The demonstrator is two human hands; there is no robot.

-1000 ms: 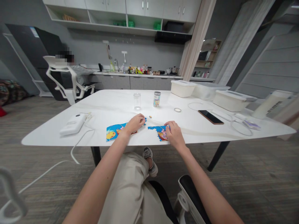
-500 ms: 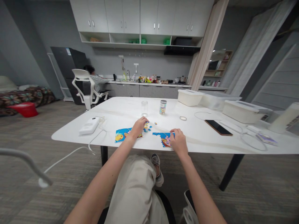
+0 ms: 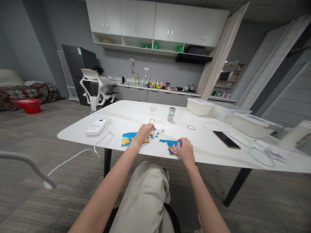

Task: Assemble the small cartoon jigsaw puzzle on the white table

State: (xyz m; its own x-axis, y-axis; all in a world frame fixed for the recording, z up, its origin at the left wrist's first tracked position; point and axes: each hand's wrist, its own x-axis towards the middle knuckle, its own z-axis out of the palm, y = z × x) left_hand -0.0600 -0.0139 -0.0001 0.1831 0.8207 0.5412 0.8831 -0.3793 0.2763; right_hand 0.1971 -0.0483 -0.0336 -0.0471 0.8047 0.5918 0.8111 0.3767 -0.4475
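Several loose puzzle pieces [image 3: 153, 135] beside half-curled left hand [image 3: 145, 132], hold unclear; puzzle section [image 3: 172, 149] touched by loosely bent right hand [image 3: 186, 150], grip also unclear

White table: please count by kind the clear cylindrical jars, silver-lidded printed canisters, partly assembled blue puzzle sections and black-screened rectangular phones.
Clear cylindrical jar: 1
Silver-lidded printed canister: 1
Partly assembled blue puzzle sections: 2
Black-screened rectangular phone: 1
Total: 5
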